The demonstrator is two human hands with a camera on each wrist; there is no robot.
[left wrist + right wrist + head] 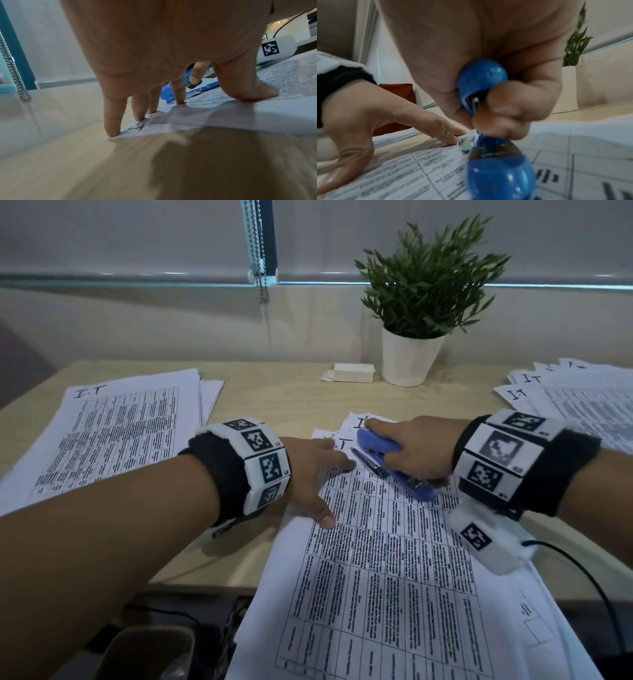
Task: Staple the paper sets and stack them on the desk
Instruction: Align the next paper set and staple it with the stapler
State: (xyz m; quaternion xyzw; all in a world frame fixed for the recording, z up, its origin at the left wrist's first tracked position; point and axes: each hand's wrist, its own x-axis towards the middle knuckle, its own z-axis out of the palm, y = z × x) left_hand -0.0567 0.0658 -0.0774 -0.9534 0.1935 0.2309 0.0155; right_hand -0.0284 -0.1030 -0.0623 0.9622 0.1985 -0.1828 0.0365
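Note:
A set of printed sheets (383,570) lies on the desk in front of me, its top corners marked "I.T". My left hand (315,474) presses straight fingers (111,121) down on the set's upper left corner (154,125). My right hand (411,446) grips a blue stapler (394,460) over that corner; the stapler (488,121) stands with its upper arm lifted off the base. Its front end reaches the top corner of the paper set (436,169).
A stack of printed sets (113,429) lies at the left of the desk, another fanned pile (575,398) at the right. A potted plant (421,302) and a small white box (349,373) stand at the back. A black cable (582,570) runs off the right wrist.

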